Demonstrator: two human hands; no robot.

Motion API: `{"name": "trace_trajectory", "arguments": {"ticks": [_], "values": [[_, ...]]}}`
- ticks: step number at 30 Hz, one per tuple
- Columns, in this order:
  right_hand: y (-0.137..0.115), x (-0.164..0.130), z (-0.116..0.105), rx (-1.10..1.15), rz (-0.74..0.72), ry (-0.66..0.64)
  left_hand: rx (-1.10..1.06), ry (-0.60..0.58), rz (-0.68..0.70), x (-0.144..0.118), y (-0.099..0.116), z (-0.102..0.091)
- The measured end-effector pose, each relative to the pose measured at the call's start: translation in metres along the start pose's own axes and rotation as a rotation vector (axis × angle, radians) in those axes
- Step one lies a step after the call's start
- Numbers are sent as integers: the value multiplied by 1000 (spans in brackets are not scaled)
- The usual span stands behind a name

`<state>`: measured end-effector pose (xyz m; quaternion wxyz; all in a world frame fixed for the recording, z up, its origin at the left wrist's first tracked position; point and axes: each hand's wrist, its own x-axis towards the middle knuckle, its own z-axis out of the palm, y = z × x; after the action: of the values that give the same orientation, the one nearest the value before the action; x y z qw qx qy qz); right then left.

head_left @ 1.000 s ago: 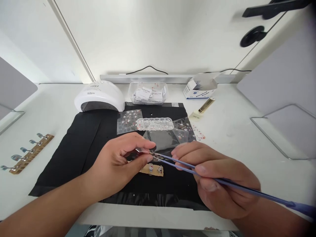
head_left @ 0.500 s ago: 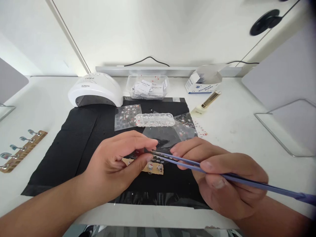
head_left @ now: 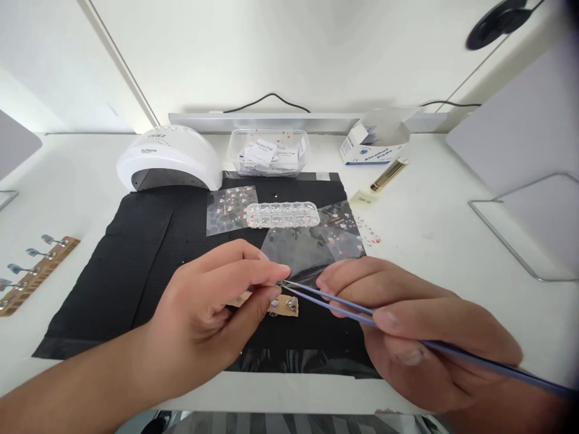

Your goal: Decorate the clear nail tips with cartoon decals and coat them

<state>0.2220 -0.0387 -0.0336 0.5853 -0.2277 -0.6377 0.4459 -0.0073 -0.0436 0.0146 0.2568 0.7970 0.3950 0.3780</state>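
My left hand (head_left: 212, 313) pinches something small between thumb and forefinger above a black mat (head_left: 136, 253); what it holds is hidden by the fingers. My right hand (head_left: 420, 337) grips long blue tweezers (head_left: 344, 307), whose tips meet my left fingertips. Just under them lies a small brown strip (head_left: 284, 305) with nail tips clipped on it. Behind my hands lie clear sticker sheets (head_left: 230, 208) and a clear compartment box of gems (head_left: 282, 214).
A white nail lamp (head_left: 165, 160) stands at the back left, a clear tub of wipe packets (head_left: 269, 152) behind the mat, an open alcohol pad box (head_left: 377, 144) and a gold-capped bottle (head_left: 380, 181) at the right. Another strip of nail tips (head_left: 31, 274) lies far left.
The view has tilted down a little, so everything sits higher in frame. My hands stay together at the tweezer tips, with the right hand drawn slightly nearer.
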Motion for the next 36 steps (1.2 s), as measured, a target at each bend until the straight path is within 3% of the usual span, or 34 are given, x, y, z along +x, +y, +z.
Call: {"name": "trace_trajectory", "arguments": {"ticks": [3, 10, 26, 36], "values": [[-4, 3, 5, -106, -225, -7, 38, -2, 51, -1, -1, 0], [-4, 16, 3, -47, -344, -102, 55, 34, 137, 1, -1, 0], [-7, 18, 7, 66, -235, -47, 22, 13, 170, 2, 2, -1], [-4, 19, 7, 44, -283, -73, 32, 25, 135, 3, 3, 1]]}}
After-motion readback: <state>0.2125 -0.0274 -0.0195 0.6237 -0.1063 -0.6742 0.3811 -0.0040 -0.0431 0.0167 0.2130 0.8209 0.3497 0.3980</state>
